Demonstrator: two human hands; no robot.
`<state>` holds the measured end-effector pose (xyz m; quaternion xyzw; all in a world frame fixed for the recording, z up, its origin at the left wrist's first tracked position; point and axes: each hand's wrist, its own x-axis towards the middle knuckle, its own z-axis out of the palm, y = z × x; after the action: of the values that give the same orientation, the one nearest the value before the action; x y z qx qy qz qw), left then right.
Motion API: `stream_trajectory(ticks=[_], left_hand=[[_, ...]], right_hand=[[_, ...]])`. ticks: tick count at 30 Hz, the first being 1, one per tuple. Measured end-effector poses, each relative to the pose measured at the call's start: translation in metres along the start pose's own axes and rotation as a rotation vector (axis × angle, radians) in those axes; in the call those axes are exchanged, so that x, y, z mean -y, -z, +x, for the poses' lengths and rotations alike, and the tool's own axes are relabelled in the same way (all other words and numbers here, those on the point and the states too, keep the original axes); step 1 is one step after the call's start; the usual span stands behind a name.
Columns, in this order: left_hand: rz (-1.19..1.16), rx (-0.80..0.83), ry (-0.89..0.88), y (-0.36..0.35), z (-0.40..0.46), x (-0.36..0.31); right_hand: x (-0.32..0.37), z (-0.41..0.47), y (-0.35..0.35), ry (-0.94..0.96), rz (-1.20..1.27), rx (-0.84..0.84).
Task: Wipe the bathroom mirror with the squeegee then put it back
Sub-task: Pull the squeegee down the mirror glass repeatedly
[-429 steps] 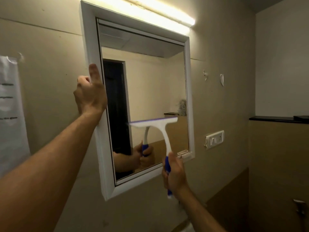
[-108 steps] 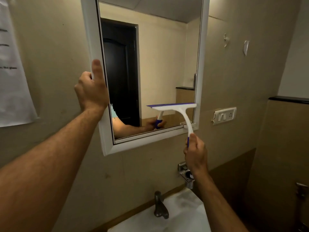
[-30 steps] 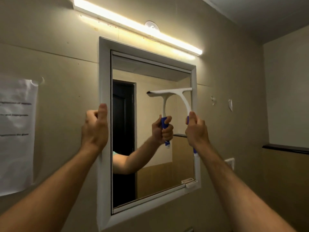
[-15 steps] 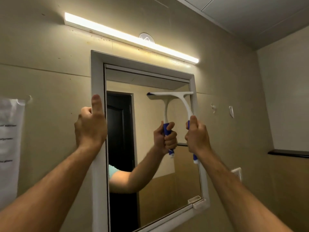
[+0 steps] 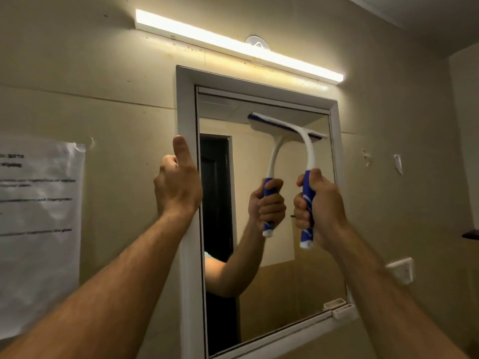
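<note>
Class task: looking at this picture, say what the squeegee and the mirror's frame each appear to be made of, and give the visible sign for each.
Squeegee: seemingly moulded plastic, smooth white curved neck, glossy blue grip with white swirls; the dark blade edge is probably rubber, too blurred to confirm.
Mirror frame: white, smooth, stepped profile with mitred corners; looks like plastic or painted wood, which one cannot be told.

Printed text on wall paper (image 5: 39,216) too blurred to read, its left edge cut off; mirror (image 5: 272,281) frame's bottom-left corner out of view

Head view, close, tilted up at mirror (image 5: 272,203)
</note>
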<state>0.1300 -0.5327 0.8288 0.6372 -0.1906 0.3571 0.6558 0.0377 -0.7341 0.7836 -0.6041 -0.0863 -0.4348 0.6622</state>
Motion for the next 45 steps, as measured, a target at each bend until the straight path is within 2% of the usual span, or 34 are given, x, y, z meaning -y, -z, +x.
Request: stream_trajectory(ticks=[4, 7, 14, 21, 28, 32, 35, 40, 45], left_hand=[[0.037, -0.002, -0.051, -0.007, 0.005, 0.005], [0.037, -0.023, -0.057, -0.007, 0.008, 0.009], [0.02, -0.019, -0.06, -0.008, 0.01, 0.012], [-0.001, -0.015, -0.045, -0.007, 0.012, 0.012], [-0.095, -0.025, -0.011, -0.008, 0.008, 0.014], [-0.056, -0.027, -0.02, -0.008, 0.009, 0.015], [-0.024, -0.04, -0.041, -0.008, 0.009, 0.017], [0.135, -0.121, -0.051, -0.006, -0.009, 0.034], [0.102, -0.039, 0.018, 0.002, -0.039, 0.064]], right_hand=[[-0.03, -0.037, -0.01, -0.01, 0.089, 0.116], [-0.02, -0.041, -0.027, 0.021, 0.117, 0.162], [0.011, -0.024, -0.063, 0.034, 0.095, 0.085], [-0.042, -0.083, -0.052, 0.039, -0.041, 0.092], [-0.068, -0.121, -0.03, -0.103, -0.019, 0.111], [-0.074, -0.131, -0.028, -0.141, -0.004, 0.1], [-0.062, -0.119, -0.034, -0.096, -0.005, 0.103], [-0.053, -0.107, -0.043, -0.091, -0.05, 0.099], [-0.09, -0.155, -0.036, -0.164, -0.017, 0.056]])
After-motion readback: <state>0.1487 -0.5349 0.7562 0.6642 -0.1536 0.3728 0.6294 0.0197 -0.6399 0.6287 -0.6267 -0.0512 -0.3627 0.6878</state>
